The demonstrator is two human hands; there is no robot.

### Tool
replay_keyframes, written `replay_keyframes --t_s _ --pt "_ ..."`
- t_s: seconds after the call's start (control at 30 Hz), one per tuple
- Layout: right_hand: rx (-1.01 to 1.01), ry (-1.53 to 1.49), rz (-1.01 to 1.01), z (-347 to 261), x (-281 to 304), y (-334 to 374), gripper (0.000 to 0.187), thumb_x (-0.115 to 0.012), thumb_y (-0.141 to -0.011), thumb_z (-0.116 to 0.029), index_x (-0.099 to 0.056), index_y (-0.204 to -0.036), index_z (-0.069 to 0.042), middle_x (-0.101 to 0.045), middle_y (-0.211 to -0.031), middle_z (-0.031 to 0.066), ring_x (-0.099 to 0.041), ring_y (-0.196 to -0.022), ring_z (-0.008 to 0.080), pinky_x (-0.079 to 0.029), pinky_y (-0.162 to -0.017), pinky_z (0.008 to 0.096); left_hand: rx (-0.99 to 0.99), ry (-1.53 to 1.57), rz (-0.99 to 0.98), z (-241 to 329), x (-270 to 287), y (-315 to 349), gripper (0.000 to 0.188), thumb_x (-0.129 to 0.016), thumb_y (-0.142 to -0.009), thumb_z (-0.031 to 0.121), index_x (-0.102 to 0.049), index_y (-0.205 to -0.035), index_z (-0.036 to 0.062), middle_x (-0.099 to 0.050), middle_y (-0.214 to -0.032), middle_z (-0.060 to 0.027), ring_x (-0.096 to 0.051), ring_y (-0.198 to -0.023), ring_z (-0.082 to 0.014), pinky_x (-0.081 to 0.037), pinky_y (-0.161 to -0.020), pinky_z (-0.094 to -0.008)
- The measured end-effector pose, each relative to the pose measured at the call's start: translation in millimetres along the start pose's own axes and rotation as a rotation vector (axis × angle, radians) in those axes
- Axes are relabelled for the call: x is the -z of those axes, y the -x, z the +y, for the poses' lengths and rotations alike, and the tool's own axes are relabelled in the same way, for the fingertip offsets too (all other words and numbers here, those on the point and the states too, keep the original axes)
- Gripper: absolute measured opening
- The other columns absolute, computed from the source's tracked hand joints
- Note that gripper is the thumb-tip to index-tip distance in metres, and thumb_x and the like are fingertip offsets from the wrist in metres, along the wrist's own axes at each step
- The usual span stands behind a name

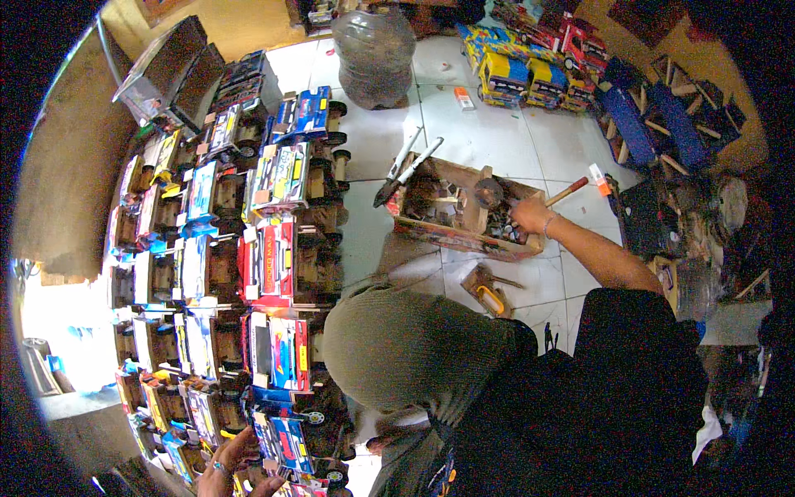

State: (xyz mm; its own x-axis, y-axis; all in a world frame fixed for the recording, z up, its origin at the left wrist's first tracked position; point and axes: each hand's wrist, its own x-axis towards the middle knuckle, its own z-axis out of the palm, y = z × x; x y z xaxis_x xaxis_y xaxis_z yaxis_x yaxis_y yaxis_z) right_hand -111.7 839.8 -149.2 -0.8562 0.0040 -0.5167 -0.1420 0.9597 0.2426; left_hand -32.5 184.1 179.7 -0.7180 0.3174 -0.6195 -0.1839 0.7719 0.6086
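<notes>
My right hand (531, 214), with a band at the wrist, reaches into a shallow wooden box (458, 240) holding small loose pieces. Its fingertips are partly hidden among them. A brown tool handle (568, 192) sticks out beside this hand. Over the box's left end lie snips with white handles (406, 170) and dark jaws. At the lower left, my left hand (228, 460) wears a ring and has its fingers apart. It is close to a blue toy truck (287, 443) in the rows of toy trucks, and holds nothing that I can see.
Rows of toy trucks (277, 261) fill the left. A large clear plastic bottle (374, 62) stands at the back. Blue-and-yellow trucks (505, 79) and dark blue truck bodies (646, 120) sit at the far right. A wooden piece with a yellow part (494, 299) lies near my knee (397, 344).
</notes>
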Motion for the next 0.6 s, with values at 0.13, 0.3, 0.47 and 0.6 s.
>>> replay_keyframes --t_s 0.13,0.3,0.47,0.6 --pt "0.194 -0.350 -0.063 21.9 35.1 4.7 0.054 -0.083 -0.062 -0.054 -0.072 -0.076 -0.003 -0.069 -0.073 0.0118 -0.067 -0.066 0.0289 -0.050 -0.059 0.0426 -0.019 0.024 0.024 -3.3 -1.0 6.1 0.058 -0.066 -0.093 0.004 -0.043 -0.147 0.0056 -0.056 -0.136 -0.0136 -0.061 -0.110 -0.0222 -0.056 -0.083 -0.0329" --pt "0.027 -0.459 -0.268 43.3 79.4 10.4 0.069 -0.076 -0.070 -0.067 -0.069 -0.072 0.001 -0.060 -0.060 0.0097 -0.056 -0.059 0.0219 -0.044 -0.057 0.0403 -0.035 -0.010 0.024 -6.4 -0.8 11.2 0.059 -0.067 -0.093 0.005 -0.043 -0.147 0.0053 -0.059 -0.129 -0.0125 -0.061 -0.105 -0.0202 -0.057 -0.081 -0.0321" --pt "-0.147 -0.752 -0.375 35.7 149.4 46.5 0.052 -0.078 -0.076 -0.057 -0.072 -0.083 -0.006 -0.061 -0.073 -0.0007 -0.052 -0.063 0.0113 -0.042 -0.053 0.0277 -0.197 -0.040 0.059 -3.4 0.7 16.1 0.061 -0.066 -0.093 0.003 -0.041 -0.148 0.0043 -0.060 -0.126 -0.0116 -0.063 -0.098 -0.0168 -0.057 -0.075 -0.0296" --pt "0.144 -1.047 -0.243 8.2 218.5 74.8 0.046 -0.077 -0.080 -0.052 -0.070 -0.091 -0.008 -0.064 -0.079 -0.0022 -0.056 -0.069 0.0098 -0.046 -0.058 0.0271 -0.211 -0.095 0.147 3.2 4.6 17.8 0.072 -0.081 -0.078 0.011 -0.047 -0.140 0.0008 -0.069 -0.113 -0.0130 -0.068 -0.101 -0.0224 -0.053 -0.089 -0.0352"
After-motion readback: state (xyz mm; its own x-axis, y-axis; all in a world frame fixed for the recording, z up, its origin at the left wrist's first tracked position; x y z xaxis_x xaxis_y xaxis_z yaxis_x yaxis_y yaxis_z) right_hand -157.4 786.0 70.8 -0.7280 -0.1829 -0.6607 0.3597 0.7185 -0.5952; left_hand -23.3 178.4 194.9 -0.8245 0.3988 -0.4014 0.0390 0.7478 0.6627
